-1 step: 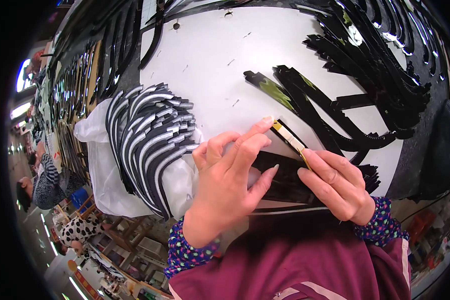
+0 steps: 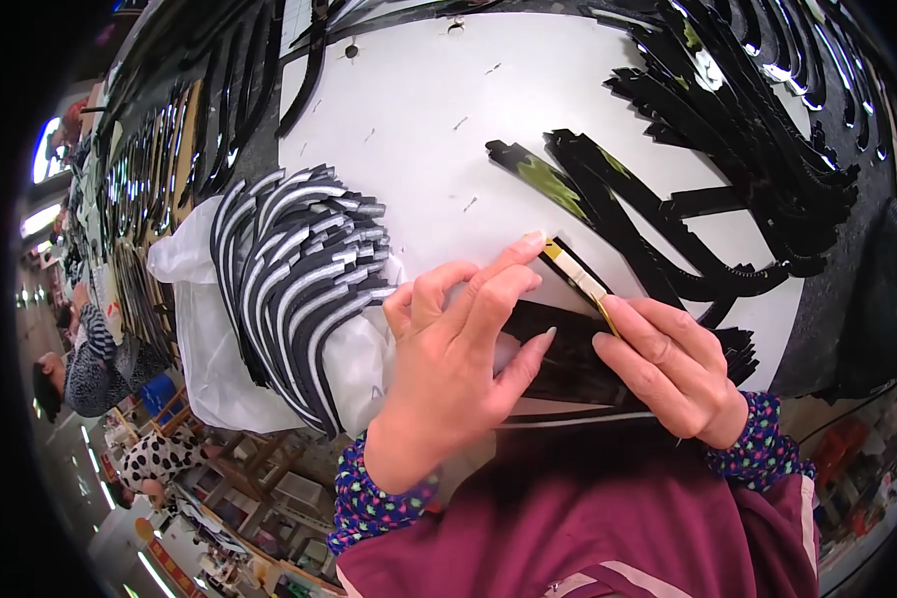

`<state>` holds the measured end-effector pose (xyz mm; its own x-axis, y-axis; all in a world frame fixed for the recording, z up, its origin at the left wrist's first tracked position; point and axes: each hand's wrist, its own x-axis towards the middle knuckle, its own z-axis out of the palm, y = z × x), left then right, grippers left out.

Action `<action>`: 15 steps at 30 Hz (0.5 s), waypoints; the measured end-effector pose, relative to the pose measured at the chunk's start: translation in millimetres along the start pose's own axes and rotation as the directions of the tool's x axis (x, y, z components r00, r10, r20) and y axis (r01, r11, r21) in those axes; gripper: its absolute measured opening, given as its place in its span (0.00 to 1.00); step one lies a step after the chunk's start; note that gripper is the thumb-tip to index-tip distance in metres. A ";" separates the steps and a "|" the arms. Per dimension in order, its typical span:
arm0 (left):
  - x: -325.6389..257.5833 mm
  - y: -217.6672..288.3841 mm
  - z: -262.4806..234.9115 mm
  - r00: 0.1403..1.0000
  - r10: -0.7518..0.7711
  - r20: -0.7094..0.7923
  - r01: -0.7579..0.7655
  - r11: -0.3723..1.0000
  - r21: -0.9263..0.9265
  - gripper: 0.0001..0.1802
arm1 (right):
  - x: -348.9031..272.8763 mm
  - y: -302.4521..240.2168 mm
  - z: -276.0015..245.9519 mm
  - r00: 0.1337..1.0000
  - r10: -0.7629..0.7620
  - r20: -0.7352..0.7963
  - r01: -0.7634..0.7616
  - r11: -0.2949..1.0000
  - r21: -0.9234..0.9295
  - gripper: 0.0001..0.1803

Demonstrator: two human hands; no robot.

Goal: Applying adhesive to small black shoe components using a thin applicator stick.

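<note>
My right hand (image 2: pixel 676 371) is closed in a pinch on a narrow black strip (image 2: pixel 576 269) with a yellow-and-white face. Stretched out, my left index finger reaches the strip's far end; the other fingers of my left hand (image 2: pixel 453 364) are spread, holding nothing I can see. Under and between the hands lies a dark flat piece (image 2: pixel 563 361), partly hidden. Left of my left hand, curved black strips with pale grey lines (image 2: pixel 299 269) are stacked. Beyond my right hand rest several long black strips (image 2: pixel 608 214), some with shiny greenish ends.
A white board (image 2: pixel 409 110) covers the work table. A heap of black strips (image 2: pixel 757 130) sits at the far right. White plastic wrap (image 2: pixel 214 339) hangs by the left stack. Glossy strips (image 2: pixel 154 149) line the far left, and people (image 2: pixel 95 359) are beyond the table.
</note>
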<state>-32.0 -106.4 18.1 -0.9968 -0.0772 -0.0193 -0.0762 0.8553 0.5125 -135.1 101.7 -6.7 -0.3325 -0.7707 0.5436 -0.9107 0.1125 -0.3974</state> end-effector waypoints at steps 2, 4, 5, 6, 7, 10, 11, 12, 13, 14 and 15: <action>-0.2 -0.1 -0.1 1.000 -0.011 0.002 0.011 1.000 -0.023 0.30 | 0.8 -1.2 0.8 1.000 0.016 0.005 -0.016 1.000 0.014 0.13; -0.3 0.2 0.3 1.000 -0.010 -0.001 0.010 1.000 -0.010 0.32 | 0.0 -1.1 1.1 1.000 0.008 0.010 -0.008 1.000 0.014 0.13; -0.1 0.2 -0.1 1.000 -0.010 -0.001 0.010 1.000 -0.011 0.32 | -0.4 -0.9 1.5 1.000 -0.001 0.013 0.001 1.000 0.016 0.13; 0.1 0.1 -0.9 1.000 -0.005 0.011 0.004 1.000 0.005 0.34 | -0.4 -0.9 1.5 1.000 0.000 0.015 0.000 1.000 0.016 0.13; 0.1 0.1 -1.2 1.000 0.001 0.023 -0.002 1.000 0.021 0.36 | -0.3 -0.9 1.4 1.000 -0.007 0.020 0.006 1.000 0.010 0.13; -0.2 -0.1 -0.6 1.000 0.010 0.028 -0.012 0.999 0.049 0.36 | -0.7 -0.6 2.4 1.000 -0.012 0.025 0.012 1.000 0.002 0.13; -0.5 0.1 -0.4 1.000 0.009 0.028 -0.011 0.999 0.048 0.36 | -0.8 -0.6 2.6 1.000 -0.013 0.024 0.013 1.000 0.001 0.13; -0.7 0.3 0.1 1.000 0.017 0.023 -0.018 0.998 0.059 0.35 | -0.5 -0.8 2.5 1.000 -0.013 0.025 0.013 1.000 0.002 0.13; -0.9 0.5 0.4 1.000 0.024 0.020 -0.026 0.997 0.070 0.34 | -0.1 -1.0 2.4 1.000 -0.006 0.023 0.006 1.000 0.004 0.13; -0.9 1.0 0.1 1.000 0.024 0.020 -0.025 0.997 0.069 0.34 | 0.2 -1.2 2.2 1.000 0.002 0.021 -0.002 1.000 0.006 0.13; -0.8 1.8 -0.9 0.999 0.025 0.031 -0.028 0.995 0.091 0.33 | 0.4 -1.4 2.4 1.000 0.003 0.022 -0.003 1.000 0.007 0.13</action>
<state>-31.4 -105.3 19.8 -0.9987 -0.0402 -0.0328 -0.0504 0.9003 0.4324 -133.3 99.8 -7.7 -0.3295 -0.7841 0.5259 -0.9081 0.1107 -0.4039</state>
